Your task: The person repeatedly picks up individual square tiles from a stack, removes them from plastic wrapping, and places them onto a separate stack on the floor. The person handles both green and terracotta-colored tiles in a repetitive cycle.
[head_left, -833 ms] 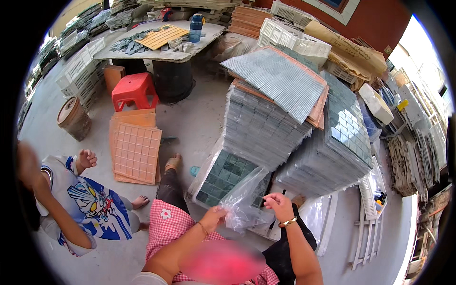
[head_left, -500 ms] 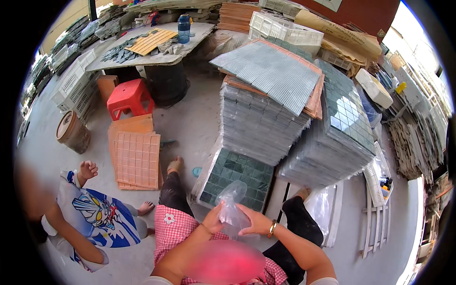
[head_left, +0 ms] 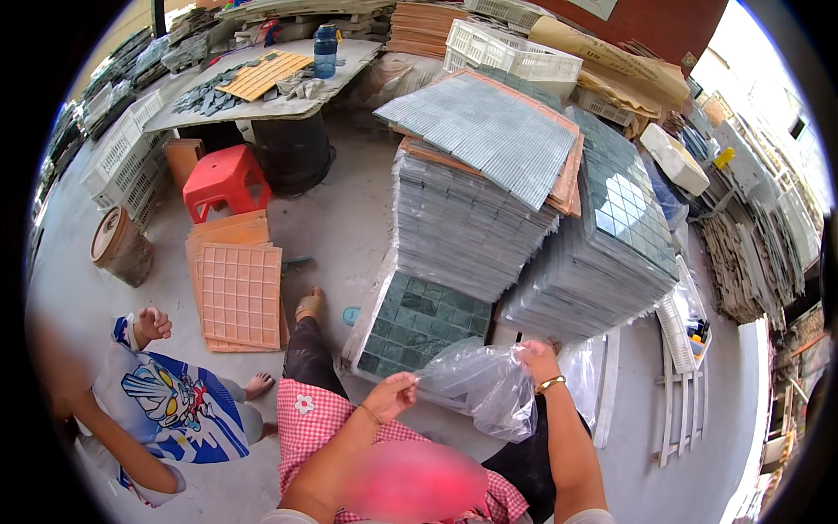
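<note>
A clear plastic bag [head_left: 489,389] is stretched out between my two hands above my lap. One edge of it is pinched in my left hand [head_left: 391,397]. At the other end, my right hand [head_left: 538,360] grips the bag, which sags and hangs below the fingers. Just beyond the bag lies a low stack topped with a sheet of dark green square tiles [head_left: 423,319]; the bag covers part of its near right corner.
Behind stand tall stacks of wrapped tile sheets [head_left: 467,218] and green tiles [head_left: 628,201]. Orange gridded trays [head_left: 242,297] lie left, near a red stool [head_left: 225,179] and a bucket [head_left: 122,244]. Another person [head_left: 179,397] is close on my left. A table [head_left: 349,65] stands far left.
The bag was bunched between both hands; now it is spread wide. My right hand has moved right and farther away, and my left hand is slightly left. The view has shifted a little.
</note>
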Demonstrator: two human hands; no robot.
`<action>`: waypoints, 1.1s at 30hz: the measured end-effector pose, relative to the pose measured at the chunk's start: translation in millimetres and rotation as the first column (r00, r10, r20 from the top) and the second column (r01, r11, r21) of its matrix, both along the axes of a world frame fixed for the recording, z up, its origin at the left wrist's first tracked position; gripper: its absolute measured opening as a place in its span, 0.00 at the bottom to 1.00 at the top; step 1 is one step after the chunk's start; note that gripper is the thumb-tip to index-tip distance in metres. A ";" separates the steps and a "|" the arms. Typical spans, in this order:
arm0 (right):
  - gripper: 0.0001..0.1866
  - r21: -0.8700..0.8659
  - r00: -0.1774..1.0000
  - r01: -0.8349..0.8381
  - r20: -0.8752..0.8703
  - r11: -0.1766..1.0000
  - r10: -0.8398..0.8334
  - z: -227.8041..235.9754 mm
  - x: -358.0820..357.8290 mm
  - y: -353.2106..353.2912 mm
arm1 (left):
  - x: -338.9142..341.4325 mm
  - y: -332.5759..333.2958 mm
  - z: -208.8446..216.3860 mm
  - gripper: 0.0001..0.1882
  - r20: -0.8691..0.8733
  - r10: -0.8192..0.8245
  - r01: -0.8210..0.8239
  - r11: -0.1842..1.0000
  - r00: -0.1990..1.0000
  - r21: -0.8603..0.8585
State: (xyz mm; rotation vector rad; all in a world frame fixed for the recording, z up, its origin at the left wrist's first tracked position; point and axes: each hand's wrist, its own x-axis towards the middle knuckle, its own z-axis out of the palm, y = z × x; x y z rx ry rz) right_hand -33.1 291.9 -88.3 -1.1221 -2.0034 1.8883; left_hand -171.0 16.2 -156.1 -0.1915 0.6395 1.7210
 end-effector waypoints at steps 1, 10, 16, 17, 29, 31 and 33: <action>0.05 -0.015 0.998 -0.055 -0.010 0.998 0.055 0.5 0.7 -1.2 | 3.9 6.5 7.9 0.03 0.024 0.070 -0.069 0.997 0.997 -0.041; 0.03 0.767 0.825 -0.563 0.502 0.307 0.260 -13.8 -12.7 -3.3 | -40.6 -29.4 30.1 0.01 0.035 0.584 -0.576 0.788 0.811 0.218; 0.03 0.849 0.869 -0.095 0.325 0.519 -0.372 -15.2 56.4 99.8 | -67.8 -51.6 20.0 0.04 -0.033 0.689 -0.659 0.705 0.724 0.261; 0.02 0.926 0.876 -0.075 0.238 0.369 -0.419 -26.8 74.5 122.2 | -66.3 -55.2 18.5 0.04 -0.119 0.704 -0.673 0.706 0.700 0.220; 0.17 0.223 -0.186 -0.351 0.935 0.909 -0.301 -79.1 209.7 219.5 | -52.9 -26.6 1.6 0.07 -0.720 0.397 -0.594 0.804 0.569 -0.026; 0.20 0.267 -0.132 -0.330 0.937 0.905 -0.324 -87.7 208.1 217.6 | -46.6 -22.9 11.6 0.07 -0.832 0.285 -0.542 0.840 0.476 -0.022; 0.23 0.393 0.001 -0.311 0.911 0.865 -0.413 -93.0 200.5 212.4 | -42.1 -15.3 26.1 0.06 -0.937 0.103 -0.467 0.882 0.333 -0.069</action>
